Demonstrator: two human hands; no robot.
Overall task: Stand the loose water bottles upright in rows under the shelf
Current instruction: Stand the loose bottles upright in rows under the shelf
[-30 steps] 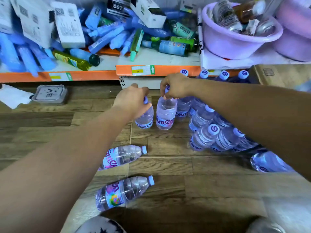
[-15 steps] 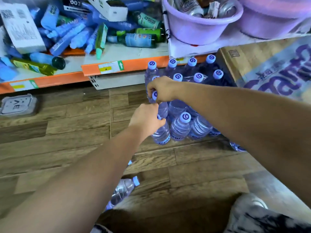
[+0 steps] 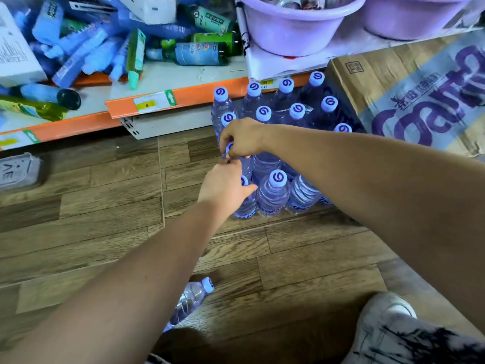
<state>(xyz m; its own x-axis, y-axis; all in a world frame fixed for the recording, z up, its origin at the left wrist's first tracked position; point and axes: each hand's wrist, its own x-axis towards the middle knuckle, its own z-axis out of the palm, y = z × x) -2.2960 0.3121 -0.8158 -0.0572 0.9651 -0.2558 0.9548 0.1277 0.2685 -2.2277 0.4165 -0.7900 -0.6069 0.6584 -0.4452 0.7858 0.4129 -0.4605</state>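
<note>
Several clear water bottles with pale blue caps stand upright in rows (image 3: 273,106) on the wood floor, reaching back under the orange shelf edge (image 3: 183,97). My left hand (image 3: 225,183) grips the neck of the front-left bottle (image 3: 245,206), which stands at the row's corner. Just behind it, my right hand (image 3: 242,139) pinches the cap of another upright bottle (image 3: 246,165). A loose bottle (image 3: 190,302) lies on its side on the floor near me, partly hidden by my left forearm.
A large cardboard box (image 3: 409,95) with purple lettering stands right of the rows. The shelf above holds tumbled blue tubes, green bottles, white boxes and lilac basins (image 3: 296,24). A grey lid (image 3: 18,170) lies on the floor at left. My knee (image 3: 401,334) is at bottom right.
Both hands carried their bottles rightward from open floor into the left edge of the standing rows. My view shifted right, so one lying bottle dropped out of sight.
</note>
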